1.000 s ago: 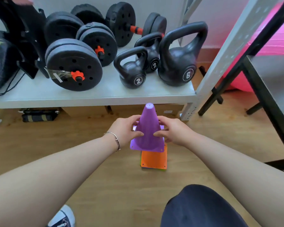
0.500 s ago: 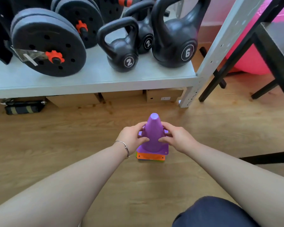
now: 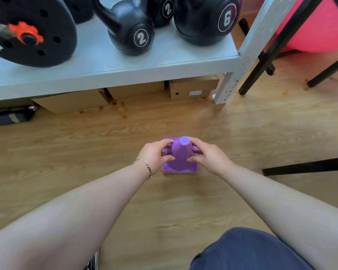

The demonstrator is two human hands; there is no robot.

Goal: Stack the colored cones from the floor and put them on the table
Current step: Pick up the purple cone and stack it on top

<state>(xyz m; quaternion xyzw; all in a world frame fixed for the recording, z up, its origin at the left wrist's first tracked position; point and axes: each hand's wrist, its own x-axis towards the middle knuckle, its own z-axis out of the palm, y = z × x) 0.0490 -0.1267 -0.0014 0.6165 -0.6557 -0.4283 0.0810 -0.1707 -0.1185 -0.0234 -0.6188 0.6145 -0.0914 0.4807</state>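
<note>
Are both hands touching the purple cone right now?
Touching. The head view shows the left hand and the right hand pressed against opposite sides of the purple cone, fingertips on its surface with no gap.

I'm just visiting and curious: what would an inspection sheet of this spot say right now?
Surface: light wooden plank floor, bare around the stack.
Job's things: purple plastic cone sits on top of a stack of cones; orange and green base edges peek out beneath.
Clutter: nothing seen on the open floor.
Grippers: left hand and right hand grip the purple cone from either side.
Cables: nothing seen.
Surroundings: grey metal shelf with black kettlebells and a black weight plate; cardboard boxes below it; black table legs; pink ball.
</note>
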